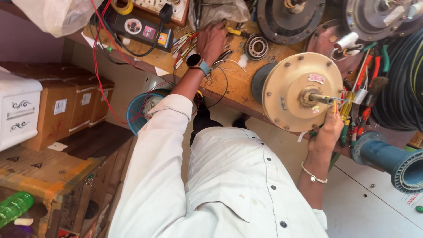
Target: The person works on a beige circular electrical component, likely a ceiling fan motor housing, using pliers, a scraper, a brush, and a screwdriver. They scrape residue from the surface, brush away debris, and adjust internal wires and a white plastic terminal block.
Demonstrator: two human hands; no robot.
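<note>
Reaching among loose tools, the left hand curls half-open while the right hand grips the cream motor housing.

Repair workshop; fan motors, tool-strewn workbench

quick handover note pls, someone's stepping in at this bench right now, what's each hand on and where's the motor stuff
Left hand: stretched across the wooden bench, resting among loose wires and small tools by the black tester box; whether it grips anything cannot be told.
Right hand: at the lower edge of the cream motor housing, near its centre shaft, with thin coloured wires at the fingers.
A bearing lies loose on the bench; the housing looks closed.
Screwdrivers and pliers lie just right of the housing.
</note>
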